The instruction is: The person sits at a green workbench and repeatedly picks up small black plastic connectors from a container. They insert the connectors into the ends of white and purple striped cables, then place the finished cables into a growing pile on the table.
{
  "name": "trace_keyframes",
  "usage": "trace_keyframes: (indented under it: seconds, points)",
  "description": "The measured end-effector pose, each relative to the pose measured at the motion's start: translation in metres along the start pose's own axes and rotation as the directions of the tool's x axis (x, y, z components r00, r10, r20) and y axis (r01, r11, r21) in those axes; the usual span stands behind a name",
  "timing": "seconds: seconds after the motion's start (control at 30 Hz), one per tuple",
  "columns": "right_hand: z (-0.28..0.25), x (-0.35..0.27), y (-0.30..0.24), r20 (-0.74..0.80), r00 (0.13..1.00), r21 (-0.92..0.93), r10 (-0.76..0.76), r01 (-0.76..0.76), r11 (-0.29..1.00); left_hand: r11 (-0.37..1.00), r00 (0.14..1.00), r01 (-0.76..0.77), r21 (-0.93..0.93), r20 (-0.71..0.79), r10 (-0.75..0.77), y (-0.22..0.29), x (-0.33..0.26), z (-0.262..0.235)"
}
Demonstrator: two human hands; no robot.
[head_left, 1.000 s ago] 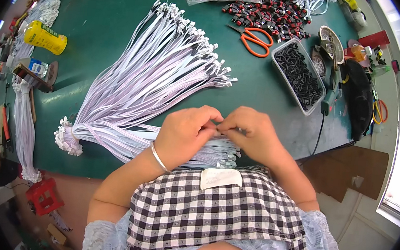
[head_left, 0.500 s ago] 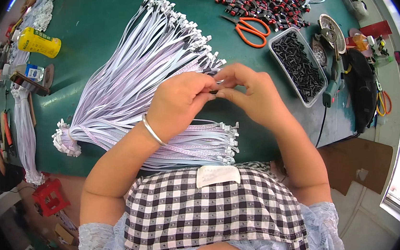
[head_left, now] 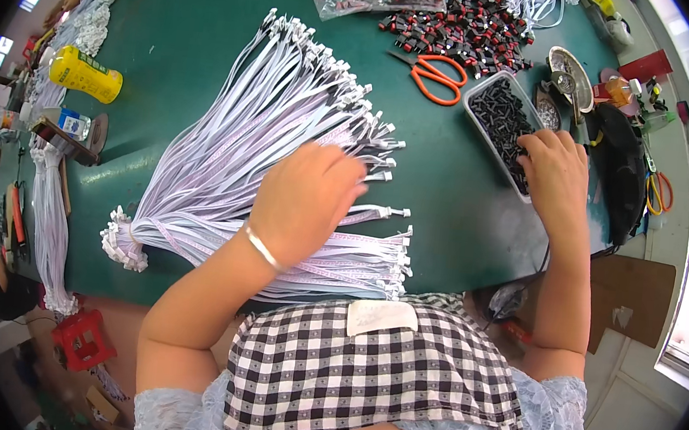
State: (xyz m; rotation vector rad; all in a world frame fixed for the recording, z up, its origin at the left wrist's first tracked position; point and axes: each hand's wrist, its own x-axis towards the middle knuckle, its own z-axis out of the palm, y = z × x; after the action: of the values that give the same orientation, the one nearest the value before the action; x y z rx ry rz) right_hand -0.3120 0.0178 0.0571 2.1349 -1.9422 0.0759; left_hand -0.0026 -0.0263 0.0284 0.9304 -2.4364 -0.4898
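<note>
Joint handling seems paused: the right hand (head_left: 557, 174) was moved to black pieces (head_left: 499, 112), the left hand (head_left: 303, 199) curled over white cables (head_left: 233, 125) (grasps cannot be told).

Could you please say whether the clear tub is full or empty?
The clear tub is well filled: many small black pieces lie piled inside it, with the right hand at its edge.
</note>
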Motion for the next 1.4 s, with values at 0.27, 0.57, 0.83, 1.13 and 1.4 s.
trace_keyframes:
  seconds: [0.27,0.57,0.83,1.13,1.4]
  points:
    - [0.038,0.005,0.022,0.144,0.989,0.079,-0.008,-0.004,0.997,0.998,0.977,0.021,0.059,0.212,-0.033,0.007,-0.025,0.011]
    - [0.025,0.005,0.015,0.024,0.993,0.279,0.119,-0.121,0.953,0.968,0.986,0.127,-0.215,0.135,-0.100,0.004,-0.022,0.016]
    - [0.013,-0.015,-0.030,0.096,0.995,0.767,0.005,-0.078,0.637,0.854,0.943,0.326,-0.406,0.196,-0.268,0.019,-0.020,0.013]
    - [0.022,-0.028,-0.047,0.247,0.951,0.561,-0.185,0.016,0.828,0.927,0.988,0.150,-0.345,0.086,-0.128,0.022,-0.020,0.017]
    - [0.011,-0.009,-0.104,0.393,0.919,0.885,0.019,-0.373,-0.278,0.790,0.949,0.306,-0.531,0.233,-0.212,0.006,-0.025,0.025]
